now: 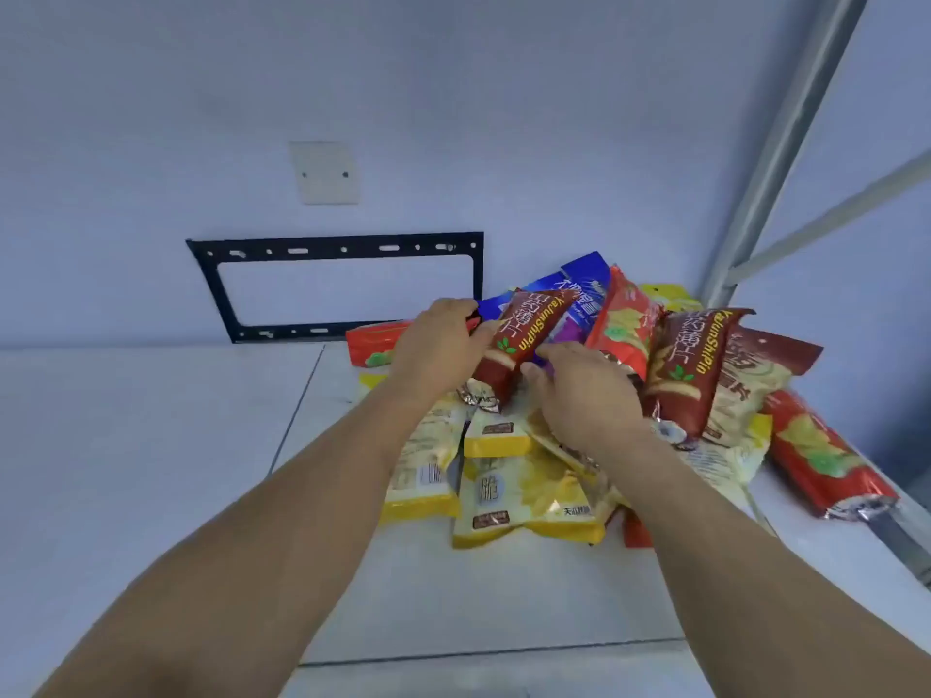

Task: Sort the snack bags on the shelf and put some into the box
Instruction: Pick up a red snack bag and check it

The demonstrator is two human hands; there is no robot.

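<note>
I see both hands on one dark red foil snack bag (524, 340), lifted atop the heap of yellow, red and blue bags (524, 491) on the white shelf (151, 471). Left hand (433, 350) grasps its upper side; right hand (584, 390) pinches its lower edge.

A pale bluish-white wall (453, 93) fills the upper frame. At centre left a blank cover plate (324, 172) with two screws sits above a black rectangular metal mounting bracket (336, 287). At upper right, grey metal posts (786, 148) rise diagonally. White panels (151, 445) with thin seams cover the lower frame.
</note>
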